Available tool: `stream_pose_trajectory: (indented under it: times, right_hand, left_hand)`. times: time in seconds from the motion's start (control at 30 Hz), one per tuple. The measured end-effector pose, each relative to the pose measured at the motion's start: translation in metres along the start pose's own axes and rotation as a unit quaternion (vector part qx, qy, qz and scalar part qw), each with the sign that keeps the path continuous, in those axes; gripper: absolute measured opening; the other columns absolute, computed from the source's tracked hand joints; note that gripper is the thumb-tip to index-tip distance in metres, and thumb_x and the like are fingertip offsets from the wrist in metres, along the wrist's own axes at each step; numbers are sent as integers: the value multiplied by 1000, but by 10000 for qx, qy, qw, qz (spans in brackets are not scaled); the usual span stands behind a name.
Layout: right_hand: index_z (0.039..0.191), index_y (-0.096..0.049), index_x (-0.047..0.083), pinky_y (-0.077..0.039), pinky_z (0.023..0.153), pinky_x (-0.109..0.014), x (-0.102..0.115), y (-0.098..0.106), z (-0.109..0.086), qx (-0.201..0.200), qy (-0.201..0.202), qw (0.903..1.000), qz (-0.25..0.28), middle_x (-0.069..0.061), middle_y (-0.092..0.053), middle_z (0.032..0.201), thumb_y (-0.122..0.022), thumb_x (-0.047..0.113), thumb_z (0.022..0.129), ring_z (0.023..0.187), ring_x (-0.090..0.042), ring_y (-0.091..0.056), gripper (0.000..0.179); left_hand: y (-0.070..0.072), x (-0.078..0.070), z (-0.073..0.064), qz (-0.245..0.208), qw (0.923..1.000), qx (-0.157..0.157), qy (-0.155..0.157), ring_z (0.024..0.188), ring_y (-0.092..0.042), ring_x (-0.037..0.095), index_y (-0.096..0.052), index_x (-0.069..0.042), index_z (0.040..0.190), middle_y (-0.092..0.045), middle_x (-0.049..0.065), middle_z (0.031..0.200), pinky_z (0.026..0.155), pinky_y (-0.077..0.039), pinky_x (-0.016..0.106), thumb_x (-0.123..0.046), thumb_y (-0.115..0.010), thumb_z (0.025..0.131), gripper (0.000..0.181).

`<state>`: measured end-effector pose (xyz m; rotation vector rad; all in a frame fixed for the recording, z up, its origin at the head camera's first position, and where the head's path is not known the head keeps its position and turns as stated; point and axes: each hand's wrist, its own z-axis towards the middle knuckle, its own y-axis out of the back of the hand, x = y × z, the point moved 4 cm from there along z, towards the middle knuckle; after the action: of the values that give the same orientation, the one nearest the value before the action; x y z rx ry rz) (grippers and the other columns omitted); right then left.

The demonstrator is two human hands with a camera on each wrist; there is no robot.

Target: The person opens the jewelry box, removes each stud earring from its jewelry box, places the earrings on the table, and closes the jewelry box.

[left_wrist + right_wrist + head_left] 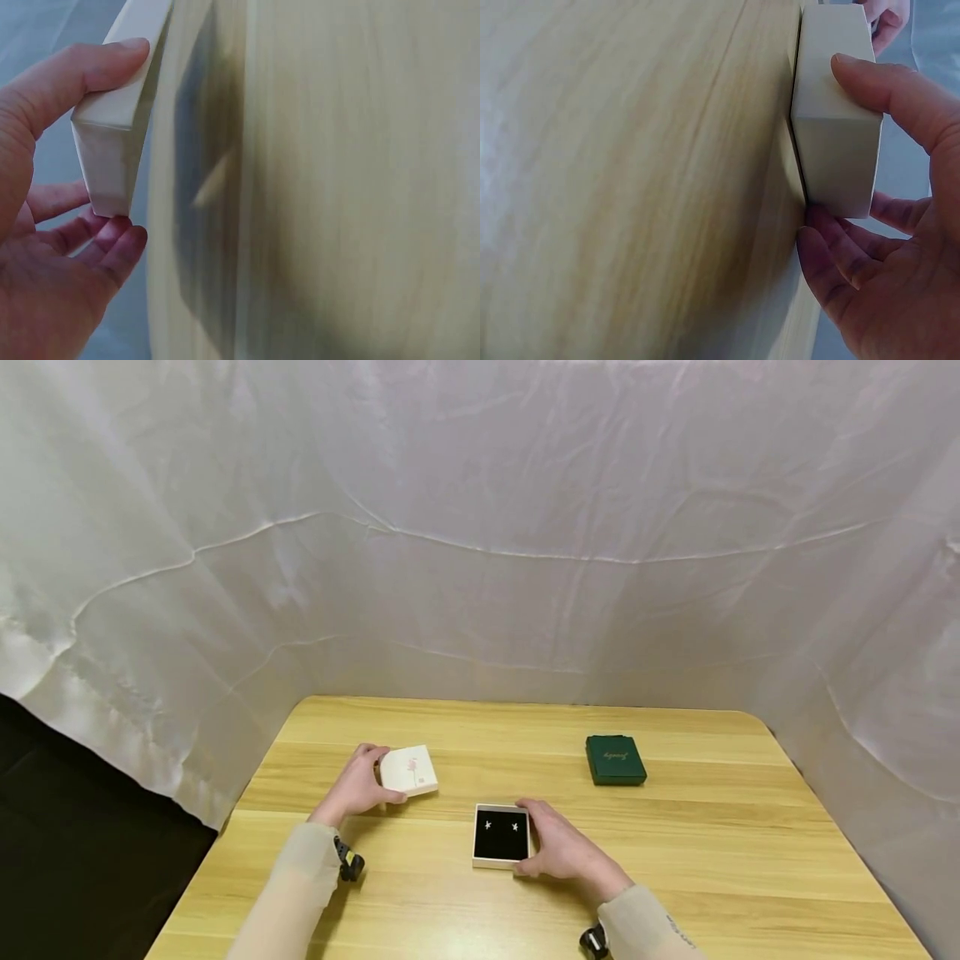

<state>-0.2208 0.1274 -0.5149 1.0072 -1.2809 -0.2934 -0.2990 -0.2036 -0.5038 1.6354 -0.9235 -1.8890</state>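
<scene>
My left hand (358,787) grips a white box lid (408,771) with pink print on top, thumb on the near side and fingers round the far side. In the left wrist view, a gap and shadow show between the lid (112,154) and the wood. At the middle of the table, my right hand (558,845) holds the right side of a white jewelry box base (495,863) between thumb and fingers. Two small silvery star-like earrings (515,827) sit on its black insert (501,843). The base (836,161) rests on the tabletop in the right wrist view.
A dark green box (616,762) with gold lettering lies at the back right of the wooden table (712,827). Pale cloth (480,602) hangs behind and beside the table. Each wrist wears a small black camera, such as the left wrist camera (349,862).
</scene>
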Motion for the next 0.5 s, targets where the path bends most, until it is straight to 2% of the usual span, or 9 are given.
stream_pose_trajectory:
  times: [0.2, 0.5]
  right_hand:
    - [142, -40, -2, -35, 106, -54, 0, 1, 1, 11, -4, 10000, -7, -20, -45, 141, -90, 26, 68, 129, -37, -44, 93]
    - [143, -40, -2, -34, 107, -54, -1, 0, 0, -28, 15, 10000, 19, -21, -44, 143, -90, 26, 68, 130, -39, -43, 94]
  left_hand:
    - [-3, 6, 9, -5, 9999, 96, 62, 120, -47, 41, -45, 9, 140, -43, 25, 138, 103, -38, 55, -22, -93, 63, 96]
    - [-4, 16, 15, -123, 9996, 257, 66, 130, -40, 46, -41, 11, 141, -39, 29, 144, 108, -32, 56, -14, -90, 69, 91]
